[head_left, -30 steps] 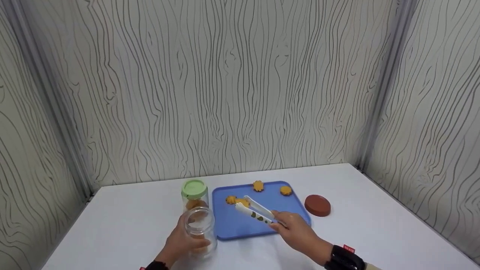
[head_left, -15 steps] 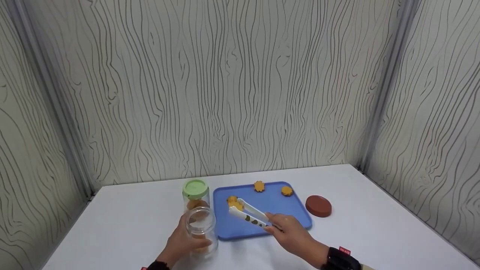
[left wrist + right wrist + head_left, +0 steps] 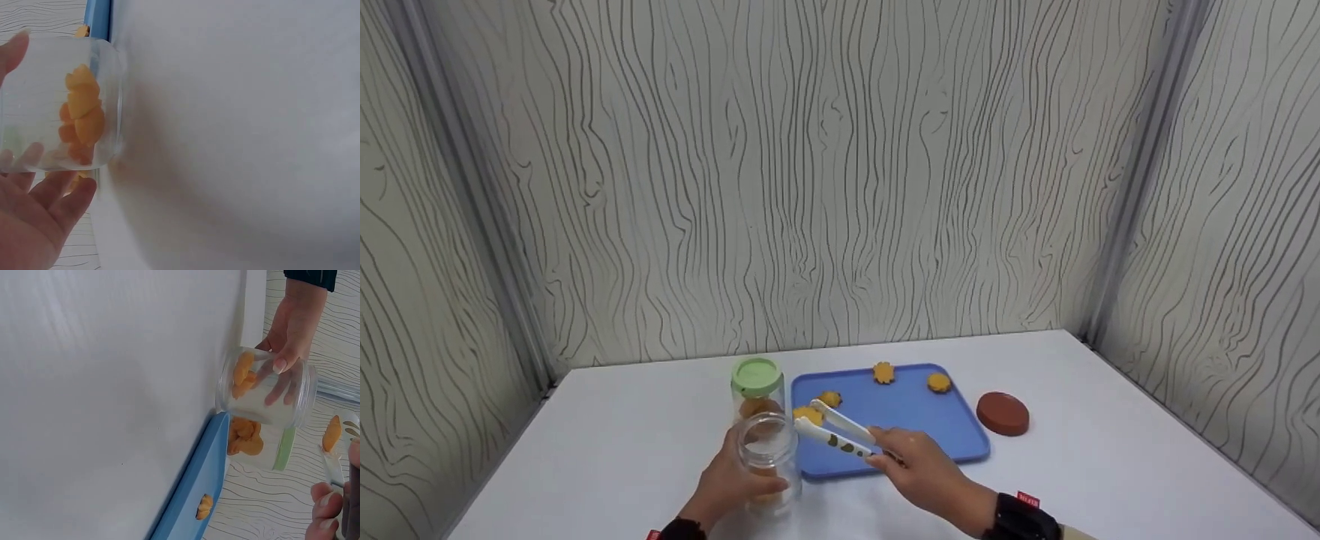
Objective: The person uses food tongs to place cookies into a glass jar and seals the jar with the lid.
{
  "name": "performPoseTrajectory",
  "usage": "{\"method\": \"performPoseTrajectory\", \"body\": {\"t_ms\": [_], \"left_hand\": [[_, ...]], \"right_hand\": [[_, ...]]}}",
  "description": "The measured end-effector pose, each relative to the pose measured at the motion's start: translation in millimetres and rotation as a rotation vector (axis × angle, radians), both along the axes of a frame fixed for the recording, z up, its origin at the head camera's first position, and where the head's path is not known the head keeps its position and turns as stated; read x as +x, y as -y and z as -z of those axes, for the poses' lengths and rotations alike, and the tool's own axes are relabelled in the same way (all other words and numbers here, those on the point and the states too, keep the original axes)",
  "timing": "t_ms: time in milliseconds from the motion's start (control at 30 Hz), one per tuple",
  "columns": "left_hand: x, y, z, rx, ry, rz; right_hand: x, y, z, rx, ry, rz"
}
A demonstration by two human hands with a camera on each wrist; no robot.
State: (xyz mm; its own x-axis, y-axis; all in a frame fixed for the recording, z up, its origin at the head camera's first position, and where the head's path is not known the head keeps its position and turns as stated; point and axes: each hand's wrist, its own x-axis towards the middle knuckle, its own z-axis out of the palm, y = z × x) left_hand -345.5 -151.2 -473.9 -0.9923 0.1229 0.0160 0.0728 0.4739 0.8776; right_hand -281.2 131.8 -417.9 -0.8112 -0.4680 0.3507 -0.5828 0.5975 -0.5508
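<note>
In the head view my left hand (image 3: 727, 478) wraps the open jar (image 3: 771, 452), and my right hand (image 3: 921, 469) grips the tongs (image 3: 836, 440), a cookie (image 3: 808, 415) between their tips, beside the jar's mouth. Three more cookies (image 3: 883, 373) lie on the tray (image 3: 896, 412). From my left wrist, thumb and fingers stand a jar's breadth apart; pieces (image 3: 84, 109) sit in the bottom. From my right wrist, my fingers curl closely on the tongs.

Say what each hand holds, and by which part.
Left hand: the lidless jar, gripped around its side wall. Right hand: the tongs, gripped toward the handle end; their tips hold an orange cookie between them.
</note>
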Motion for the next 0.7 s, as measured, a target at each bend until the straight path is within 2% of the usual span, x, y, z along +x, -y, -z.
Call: {"method": "performPoseTrajectory", "body": {"t_ms": [267,433,700], "left_hand": [[0.6,1,1.4,-0.003,-0.012,0.016],[1.1,-1,0.8,0.006,0.019,0.017],[1.2,-3,0.6,0.006,0.014,0.013]], "right_hand": [[-2.0,14,3.3,-0.023,-0.063,-0.051],[-5.5,24,3.2,-0.020,-0.029,-0.055],[-8.3,35,3.6,-0.028,-0.007,-0.063]]}}
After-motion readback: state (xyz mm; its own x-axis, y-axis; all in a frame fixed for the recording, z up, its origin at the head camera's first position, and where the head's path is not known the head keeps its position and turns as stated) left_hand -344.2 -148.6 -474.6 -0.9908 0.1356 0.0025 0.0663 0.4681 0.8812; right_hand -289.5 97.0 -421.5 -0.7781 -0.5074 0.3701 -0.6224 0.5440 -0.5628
